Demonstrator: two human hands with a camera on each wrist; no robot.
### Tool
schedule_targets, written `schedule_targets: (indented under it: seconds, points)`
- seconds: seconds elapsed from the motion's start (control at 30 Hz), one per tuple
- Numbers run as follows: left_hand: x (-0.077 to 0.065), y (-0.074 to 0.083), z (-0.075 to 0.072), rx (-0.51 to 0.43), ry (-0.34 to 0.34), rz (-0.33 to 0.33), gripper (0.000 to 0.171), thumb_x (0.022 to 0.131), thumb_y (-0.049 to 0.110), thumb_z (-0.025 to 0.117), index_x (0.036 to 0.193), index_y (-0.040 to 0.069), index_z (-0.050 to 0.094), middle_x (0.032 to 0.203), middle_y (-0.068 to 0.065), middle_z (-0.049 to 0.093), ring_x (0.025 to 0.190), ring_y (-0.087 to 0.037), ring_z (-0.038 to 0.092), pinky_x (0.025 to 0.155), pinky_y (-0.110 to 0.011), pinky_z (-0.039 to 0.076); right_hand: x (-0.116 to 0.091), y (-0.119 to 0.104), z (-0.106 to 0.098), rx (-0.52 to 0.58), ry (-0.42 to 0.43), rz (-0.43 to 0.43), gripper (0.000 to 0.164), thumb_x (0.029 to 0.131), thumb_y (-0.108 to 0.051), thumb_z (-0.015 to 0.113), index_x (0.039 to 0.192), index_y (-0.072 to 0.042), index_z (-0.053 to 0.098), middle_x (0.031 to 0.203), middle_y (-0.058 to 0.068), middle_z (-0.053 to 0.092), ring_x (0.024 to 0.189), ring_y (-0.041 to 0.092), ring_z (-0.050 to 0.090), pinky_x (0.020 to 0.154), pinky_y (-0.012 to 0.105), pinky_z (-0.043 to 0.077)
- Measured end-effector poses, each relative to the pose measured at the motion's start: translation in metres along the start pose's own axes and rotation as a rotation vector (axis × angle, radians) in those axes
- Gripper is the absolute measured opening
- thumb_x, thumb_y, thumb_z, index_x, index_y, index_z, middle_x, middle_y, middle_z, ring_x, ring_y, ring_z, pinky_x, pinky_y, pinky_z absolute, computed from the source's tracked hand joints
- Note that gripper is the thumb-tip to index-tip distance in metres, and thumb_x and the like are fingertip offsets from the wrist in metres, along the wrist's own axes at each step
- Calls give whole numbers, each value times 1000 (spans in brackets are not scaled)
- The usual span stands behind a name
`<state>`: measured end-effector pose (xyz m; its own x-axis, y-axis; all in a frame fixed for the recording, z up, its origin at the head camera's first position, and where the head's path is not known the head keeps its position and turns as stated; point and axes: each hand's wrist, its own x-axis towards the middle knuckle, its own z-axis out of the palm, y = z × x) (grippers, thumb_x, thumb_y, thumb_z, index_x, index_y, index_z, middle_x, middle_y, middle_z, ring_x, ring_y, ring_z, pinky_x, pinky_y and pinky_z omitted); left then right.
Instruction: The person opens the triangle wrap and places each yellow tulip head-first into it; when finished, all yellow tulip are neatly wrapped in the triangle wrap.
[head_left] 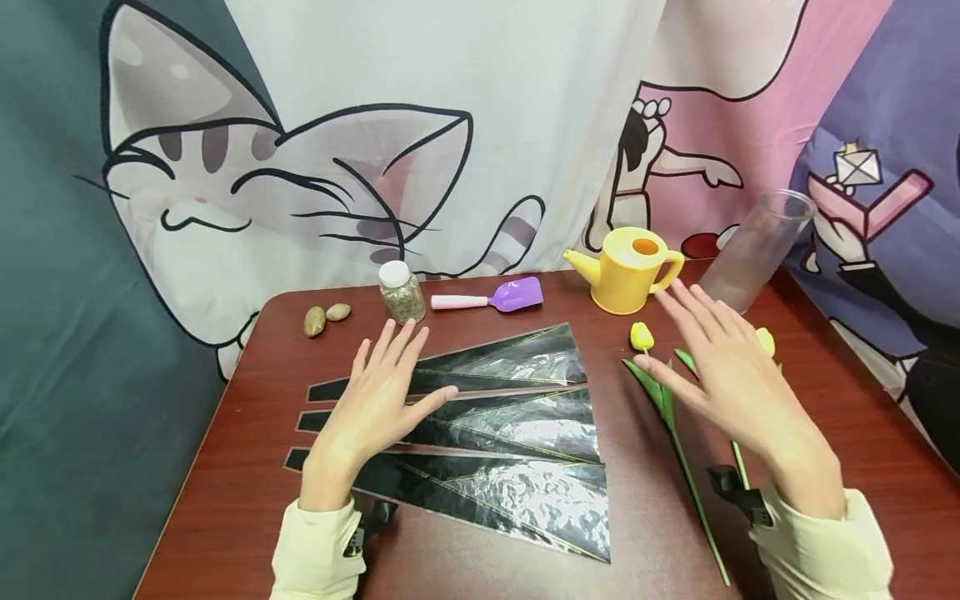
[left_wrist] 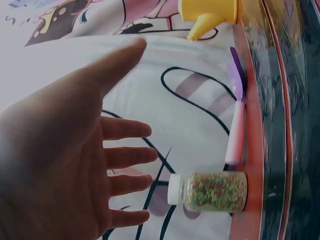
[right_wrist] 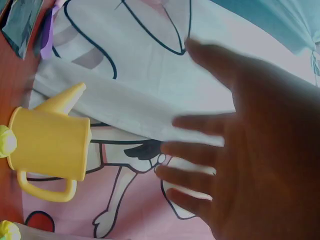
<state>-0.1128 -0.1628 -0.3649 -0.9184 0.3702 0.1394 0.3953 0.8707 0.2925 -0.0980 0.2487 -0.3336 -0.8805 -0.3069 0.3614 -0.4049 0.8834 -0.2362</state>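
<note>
My left hand (head_left: 372, 398) is spread with straight fingers over three dark, shiny wrapping sheets (head_left: 525, 425) that lie side by side. Nothing is in its grasp. In the left wrist view, a white-capped jar of small coloured granules (left_wrist: 215, 191) appears beyond the fingertips. My right hand (head_left: 738, 387), also spread and holding nothing, hovers over two yellow tulips with green stems, partly covering them. One tulip's bloom (head_left: 641, 336) shows left of the thumb. A yellow watering can (head_left: 628, 271) stands just beyond the right fingertips; the right wrist view shows its spout and handle (right_wrist: 50, 192).
A purple scoop with a pink handle (head_left: 517, 295) lies near the back edge. Two brownish-green stones (head_left: 315, 321) sit at the back left. A clear glass vase (head_left: 757, 250) stands at the back right. A printed cat curtain (head_left: 337, 183) hangs behind the table.
</note>
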Motion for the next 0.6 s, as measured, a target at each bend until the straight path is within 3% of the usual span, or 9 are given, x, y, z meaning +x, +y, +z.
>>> schedule_targets:
  seconds: [0.07, 0.17, 0.3, 0.47, 0.6]
  points:
    - [7, 4, 2, 44, 27, 36, 80, 91, 60, 57, 152, 11, 37, 155, -13, 32, 146, -32, 16, 113, -57, 13, -5, 1, -4, 25, 15, 69, 74, 90, -43, 69, 151, -13, 39, 151, 14, 39, 136, 38, 36, 106, 58, 27]
    - [26, 15, 9, 108, 67, 120, 62, 95, 49, 59, 143, 10, 51, 145, -13, 47, 138, -33, 35, 108, -55, 30, -18, 4, -4, 27, 8, 193, 59, 90, -41, 69, 137, -9, 54, 129, 18, 58, 111, 42, 54, 82, 63, 42]
    - [62, 35, 27, 153, 71, 224, 43, 97, 38, 61, 130, 11, 64, 124, -9, 62, 115, -28, 55, 92, -46, 46, -36, 10, 10, 23, -122, 319, 35, 90, -39, 68, 109, -10, 70, 92, 10, 69, 81, 36, 64, 53, 57, 45]
    - [103, 56, 64, 170, -37, 265, 28, 96, 34, 63, 115, 16, 72, 105, -2, 65, 97, -23, 60, 76, -41, 52, -58, 10, 32, 22, -298, 430, 23, 87, -36, 71, 89, -13, 73, 68, -3, 63, 60, 24, 60, 46, 44, 41]
    - [120, 64, 92, 131, -131, 224, 26, 94, 35, 66, 113, 19, 74, 102, 0, 64, 98, -22, 60, 74, -42, 54, -71, 8, 42, 32, -353, 494, 24, 85, -36, 74, 84, -12, 72, 62, -4, 57, 55, 19, 53, 47, 38, 37]
